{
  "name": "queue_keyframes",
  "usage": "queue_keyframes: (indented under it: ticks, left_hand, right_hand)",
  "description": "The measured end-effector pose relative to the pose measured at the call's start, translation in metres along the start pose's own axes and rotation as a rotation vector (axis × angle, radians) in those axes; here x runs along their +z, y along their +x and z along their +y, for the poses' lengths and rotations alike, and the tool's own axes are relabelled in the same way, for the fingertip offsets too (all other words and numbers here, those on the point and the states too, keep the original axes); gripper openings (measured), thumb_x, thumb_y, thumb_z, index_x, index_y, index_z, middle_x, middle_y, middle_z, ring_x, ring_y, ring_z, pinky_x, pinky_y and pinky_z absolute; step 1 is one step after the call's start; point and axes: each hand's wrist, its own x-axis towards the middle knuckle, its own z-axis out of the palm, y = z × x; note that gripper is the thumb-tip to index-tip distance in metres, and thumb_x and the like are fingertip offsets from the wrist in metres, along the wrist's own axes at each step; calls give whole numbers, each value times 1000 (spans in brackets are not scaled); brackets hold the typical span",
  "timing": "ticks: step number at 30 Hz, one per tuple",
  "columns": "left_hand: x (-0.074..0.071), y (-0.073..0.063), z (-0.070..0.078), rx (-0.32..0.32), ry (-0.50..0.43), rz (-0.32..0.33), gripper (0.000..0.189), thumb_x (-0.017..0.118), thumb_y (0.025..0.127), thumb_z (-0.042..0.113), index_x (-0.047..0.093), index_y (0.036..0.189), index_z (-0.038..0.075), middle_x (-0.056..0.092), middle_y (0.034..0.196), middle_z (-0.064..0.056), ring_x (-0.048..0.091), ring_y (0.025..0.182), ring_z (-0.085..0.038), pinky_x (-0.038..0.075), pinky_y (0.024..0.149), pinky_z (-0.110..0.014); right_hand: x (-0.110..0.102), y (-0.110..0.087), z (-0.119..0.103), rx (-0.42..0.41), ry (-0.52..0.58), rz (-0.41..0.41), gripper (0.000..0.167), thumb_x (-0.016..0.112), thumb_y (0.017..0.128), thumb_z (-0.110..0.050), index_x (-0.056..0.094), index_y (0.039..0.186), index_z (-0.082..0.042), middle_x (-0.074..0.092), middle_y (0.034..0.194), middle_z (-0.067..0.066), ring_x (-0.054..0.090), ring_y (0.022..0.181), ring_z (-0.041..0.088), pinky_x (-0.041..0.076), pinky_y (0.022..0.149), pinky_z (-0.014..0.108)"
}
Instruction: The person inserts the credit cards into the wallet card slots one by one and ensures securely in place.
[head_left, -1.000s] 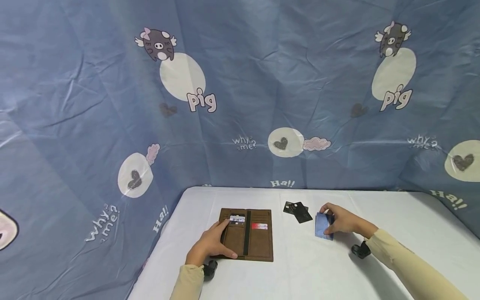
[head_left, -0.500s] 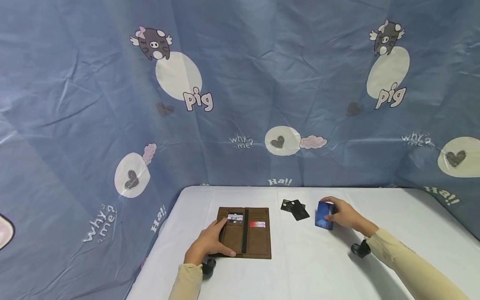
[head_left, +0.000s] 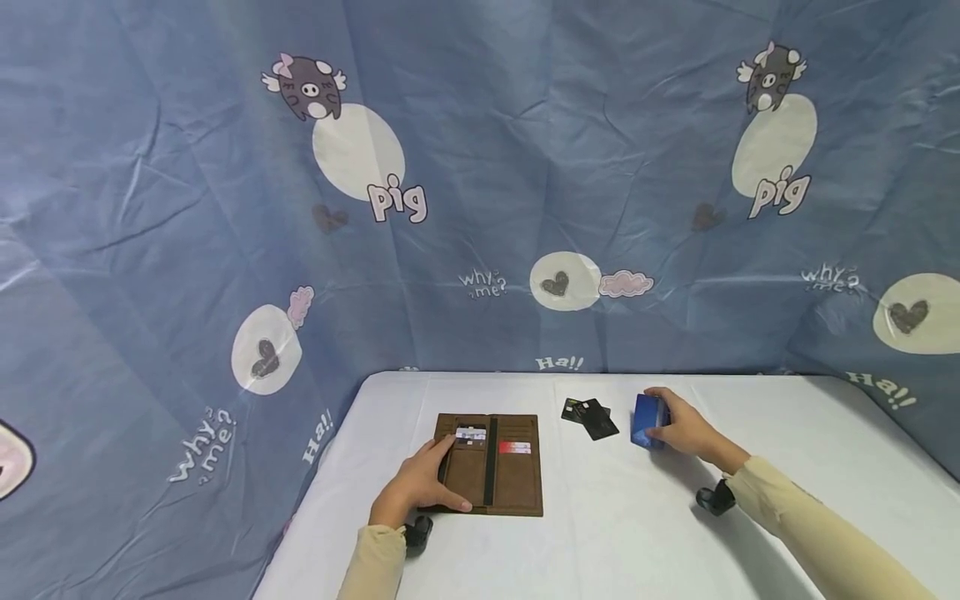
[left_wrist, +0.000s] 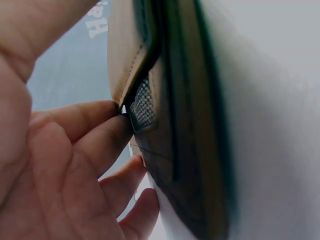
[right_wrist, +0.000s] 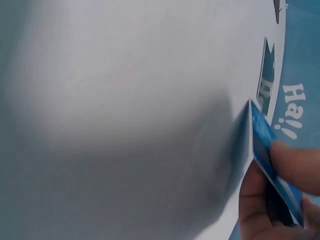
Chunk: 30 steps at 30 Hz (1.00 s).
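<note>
A brown wallet point(head_left: 514, 483) lies unfolded on the white table, with cards in its slots and a dark band down its middle. My left hand point(head_left: 418, 483) rests at its left side, thumb along the near edge. In the left wrist view, the fingertips point(left_wrist: 125, 120) touch the edge of the wallet point(left_wrist: 185, 130). My right hand point(head_left: 686, 429) pinches a blue card point(head_left: 647, 421) between thumb and fingers, tilted up from the table. In the right wrist view, the thumb presses the face of the blue card point(right_wrist: 262, 132); whether another card lies behind it I cannot tell.
Two black cards point(head_left: 598, 420) overlap on the table point(head_left: 585, 550) between the wallet and my right hand. A red and white card point(head_left: 515, 447) sits in the wallet's right half; a pale card point(head_left: 471, 434) shows in its left. Blue patterned cloth point(head_left: 480, 167) hangs behind the table.
The right hand has raised the blue card from flat on the table to a steep tilt, moving slightly away from me. The left hand and wallet stay in place.
</note>
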Motion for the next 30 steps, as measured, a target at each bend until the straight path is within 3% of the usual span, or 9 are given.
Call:
queue_keyframes:
  ticks: [6,12,19,25,30]
  left_hand:
    - [-2,1,3,1,-1,7,119,96,56,41,35,154,13,32,155,-29,34,136,-59,37,101,-72]
    - [-1,1,3,2,3,9,119,97,56,41,35,154,12,32,155,-28,34,137,-58,37,102,-72]
    - [2,0,0,-8,-1,10,119,97,55,41,36,153,13,33,155,-29,34,136,-59,37,100,-73]
    - [1,1,0,1,4,18,119,97,55,41,36,153,13,33,155,-28,34,136,-59,37,101,-73]
    - [3,-1,-1,1,-13,16,118,97,55,40,36,153,13,33,155,-29,34,136,-60,37,100,-73]
  right_hand:
    - [0,4,-6,19,42,71,67,69,88,-2,34,144,1,58,120,39,63,103,42,55,79,46]
    - [5,11,-14,42,108,86,60,60,91,4,34,144,1,51,124,39,65,91,37,59,58,38]
    - [8,16,-21,59,174,48,65,57,88,9,31,146,2,46,128,40,64,94,38,60,57,40]
    - [12,27,-25,106,304,64,74,55,80,8,28,149,0,42,137,38,60,107,47,61,63,42]
    - [18,29,-31,101,271,77,73,54,79,8,29,148,0,42,135,38,59,108,48,61,62,42]
